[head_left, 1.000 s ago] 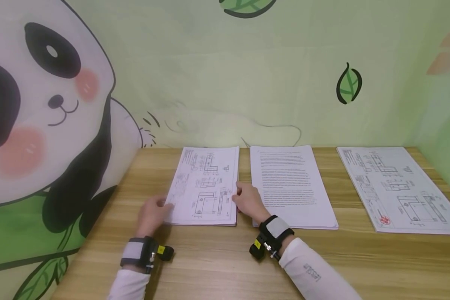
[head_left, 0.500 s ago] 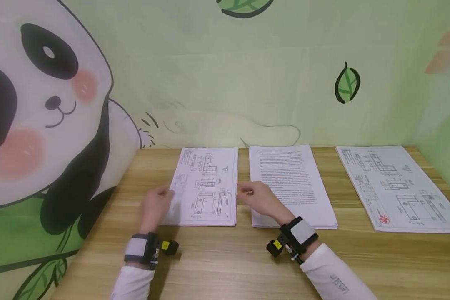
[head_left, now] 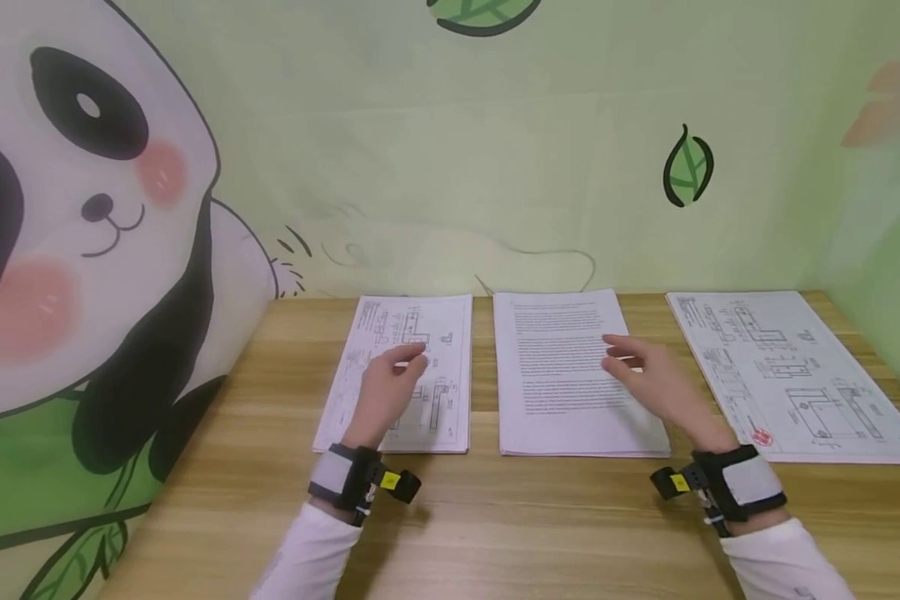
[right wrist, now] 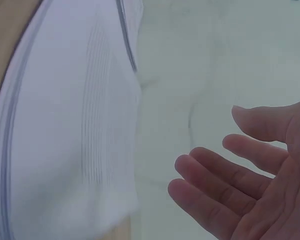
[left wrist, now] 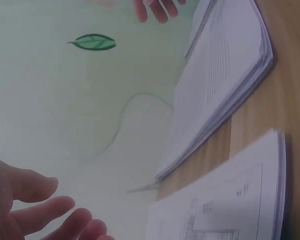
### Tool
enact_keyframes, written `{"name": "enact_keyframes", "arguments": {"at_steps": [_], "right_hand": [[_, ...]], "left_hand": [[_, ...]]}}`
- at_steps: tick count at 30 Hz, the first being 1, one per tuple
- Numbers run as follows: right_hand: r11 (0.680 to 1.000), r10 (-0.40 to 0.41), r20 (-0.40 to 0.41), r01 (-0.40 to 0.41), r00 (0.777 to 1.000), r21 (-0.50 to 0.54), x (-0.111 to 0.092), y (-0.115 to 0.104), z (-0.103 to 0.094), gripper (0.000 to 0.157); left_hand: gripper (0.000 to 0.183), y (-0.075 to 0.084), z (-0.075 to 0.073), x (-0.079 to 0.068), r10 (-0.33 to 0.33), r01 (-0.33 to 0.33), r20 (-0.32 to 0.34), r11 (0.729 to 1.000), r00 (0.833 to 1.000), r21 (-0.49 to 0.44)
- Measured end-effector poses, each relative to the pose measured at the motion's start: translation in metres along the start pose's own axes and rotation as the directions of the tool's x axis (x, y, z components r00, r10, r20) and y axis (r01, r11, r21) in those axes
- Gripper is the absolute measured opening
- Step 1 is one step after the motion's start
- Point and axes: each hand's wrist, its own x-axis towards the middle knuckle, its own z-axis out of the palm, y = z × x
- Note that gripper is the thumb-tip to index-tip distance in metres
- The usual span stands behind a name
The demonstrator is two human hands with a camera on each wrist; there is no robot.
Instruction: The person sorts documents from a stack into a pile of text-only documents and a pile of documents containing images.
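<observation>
My left hand [head_left: 386, 390] hovers over the left stack of technical drawings [head_left: 345, 417], fingers relaxed and holding nothing. Above the right part of the middle stack of text pages [head_left: 547, 429] is my right hand [head_left: 660, 383], its fingers loosely spread with nothing between them. In the right wrist view the fingers [right wrist: 220, 185] are apart from the middle stack [right wrist: 50, 125]. The left wrist view has the left hand's fingers [left wrist: 45, 212] clear of the paper, with the edges of both stacks visible.
At the right lies another stack of technical drawings [head_left: 787, 367] with a red mark [head_left: 761, 437] near its lower left corner. The wooden table [head_left: 540, 525] meets a green backdrop [head_left: 450, 167] with a printed panda [head_left: 120, 233] at the left.
Both hands have left the sides of the left stack. My left hand has moved right over that stack; my right hand has moved right over the middle stack.
</observation>
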Motion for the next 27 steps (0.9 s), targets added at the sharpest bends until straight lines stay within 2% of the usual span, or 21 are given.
{"name": "enact_keyframes", "arguments": {"at_steps": [7,16,19,23,27], "right_hand": [[0.991,0.016,-0.132,-0.034,0.991,-0.133,-0.025,0.043,-0.049,0.055],[0.94,0.157,-0.198,-0.208,0.967,-0.27,-0.049,0.105,-0.089,0.068],[0.924,0.221,-0.21,-0.274,0.952,-0.268,-0.054,0.124,-0.098,0.074],[0.896,0.327,-0.218,-0.375,0.92,-0.237,-0.062,0.149,-0.105,0.08],[0.874,0.393,-0.216,-0.436,0.894,-0.215,-0.069,0.173,-0.11,0.084]], "left_hand": [[0.035,0.022,0.034,-0.001,0.044,-0.035,0.105,0.996,0.993,-0.088],[0.037,0.044,0.081,-0.004,0.073,-0.035,0.257,0.988,0.964,-0.15],[0.036,0.054,0.099,-0.006,0.076,-0.037,0.294,0.99,0.953,-0.137],[0.036,0.065,0.122,-0.01,0.07,-0.024,0.337,0.99,0.939,-0.138],[0.035,0.073,0.145,-0.012,0.079,-0.022,0.366,0.987,0.927,-0.158]]}}
